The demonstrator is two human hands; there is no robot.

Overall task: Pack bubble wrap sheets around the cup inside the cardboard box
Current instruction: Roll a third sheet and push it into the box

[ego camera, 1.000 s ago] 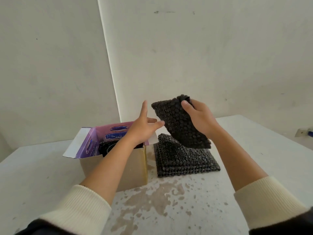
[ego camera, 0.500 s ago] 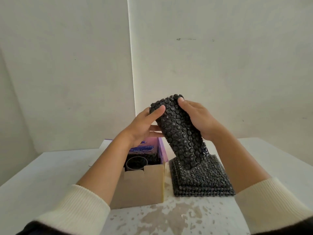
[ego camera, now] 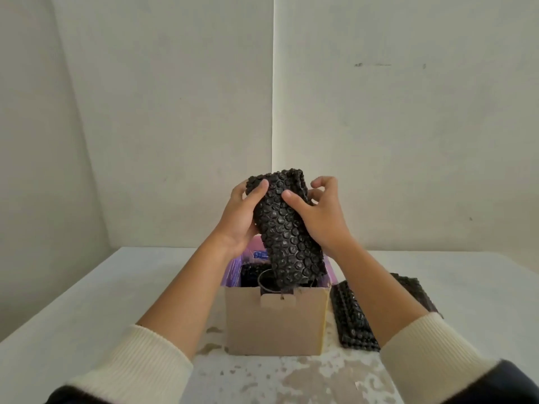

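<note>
A black bubble wrap sheet [ego camera: 287, 237], curled lengthwise, hangs upright over the open cardboard box [ego camera: 277, 325]. My left hand [ego camera: 240, 220] grips its left side and my right hand [ego camera: 319, 217] grips its right side near the top. The sheet's lower end dips into the box opening. Inside, the dark rim of the cup [ego camera: 267, 282] shows at the left, mostly hidden by the sheet, with other black wrap behind it. The box's inner flaps are purple.
A stack of black bubble wrap sheets [ego camera: 354, 319] lies on the white table [ego camera: 87, 301] right of the box, partly hidden by my right forearm. The tabletop near me is stained and worn. Plain walls meet in a corner behind.
The sheet has moved left from above the stack to over the box, and its lower end now dips into the opening. Both hands hold it.
</note>
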